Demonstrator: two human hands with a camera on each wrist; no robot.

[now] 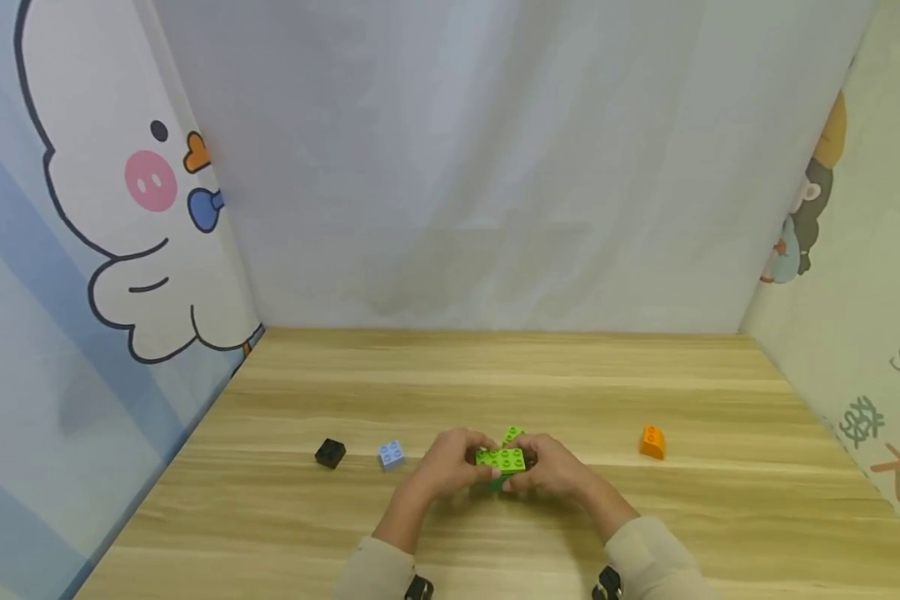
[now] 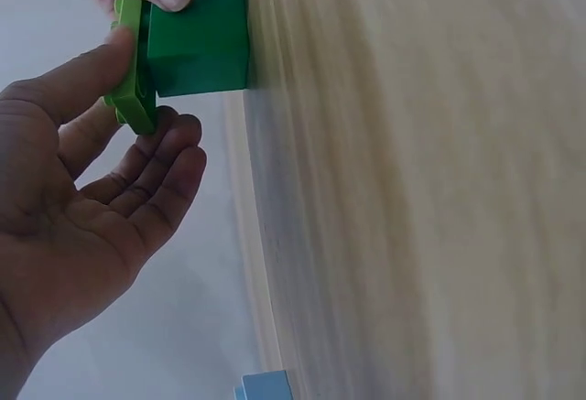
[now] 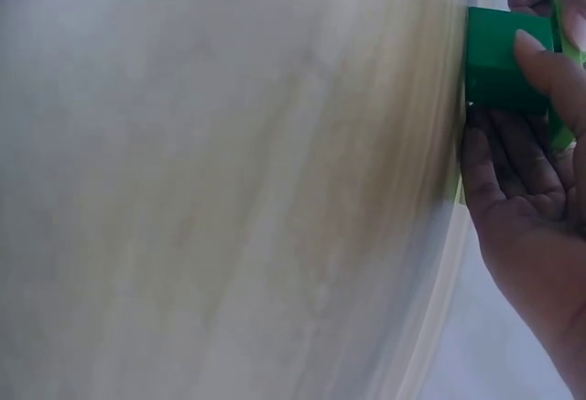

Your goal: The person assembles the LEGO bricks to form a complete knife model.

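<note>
Both hands meet over a dark green block (image 2: 199, 45) that stands on the table. A flat light green brick (image 1: 501, 461), studs up, lies along the block's top and sticks out past it on the left hand's side. My left hand (image 1: 450, 463) pinches that flat brick between thumb and fingers, its other fingers loosely bent beside the block. On the opposite side my right hand (image 1: 558, 468) grips the dark green block (image 3: 504, 59), thumb on its near face. In the head view the block is mostly hidden under the flat brick and fingers.
Just behind the hands lies another light green piece (image 1: 513, 433), partly covered. To the left are a light blue brick (image 1: 392, 455) and a black brick (image 1: 331, 453). An orange brick (image 1: 652, 442) with a curved side sits right. Curtains (image 1: 450, 167) border the wooden table (image 1: 270, 533).
</note>
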